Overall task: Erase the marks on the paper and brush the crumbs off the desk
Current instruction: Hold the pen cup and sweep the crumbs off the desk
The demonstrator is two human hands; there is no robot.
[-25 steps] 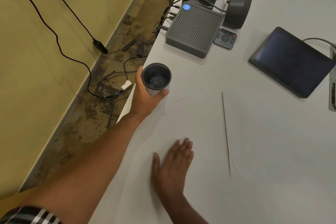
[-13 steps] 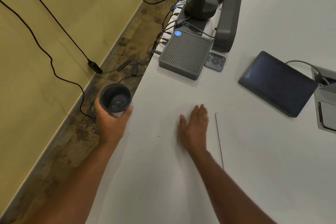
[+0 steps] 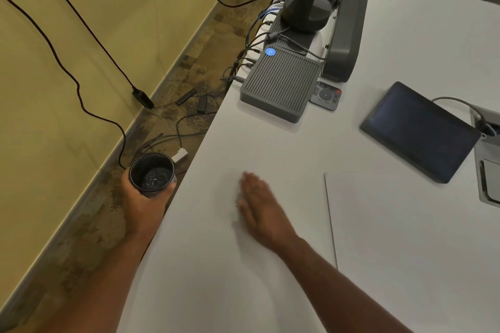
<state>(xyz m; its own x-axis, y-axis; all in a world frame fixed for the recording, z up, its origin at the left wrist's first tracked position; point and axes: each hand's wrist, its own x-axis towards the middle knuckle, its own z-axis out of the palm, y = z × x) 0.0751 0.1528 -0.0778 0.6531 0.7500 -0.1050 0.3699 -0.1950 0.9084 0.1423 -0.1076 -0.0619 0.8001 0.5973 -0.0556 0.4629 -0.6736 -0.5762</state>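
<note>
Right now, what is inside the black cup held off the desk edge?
The black cup, gripped by the left hand, has dark crumpled bits lying at its bottom. What they are is unclear, and anything beneath them is hidden.

1. My left hand (image 3: pixel 140 205) holds the cup (image 3: pixel 152 174) left of the desk (image 3: pixel 270 149) edge.
2. My right hand (image 3: pixel 261 208) lies flat on the desk, left of the paper (image 3: pixel 405 238).
3. I see the tablet (image 3: pixel 418 130) behind the paper.

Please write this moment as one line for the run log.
left hand: holds cup off desk edge | right hand: flat on desk | paper: beside it
</note>
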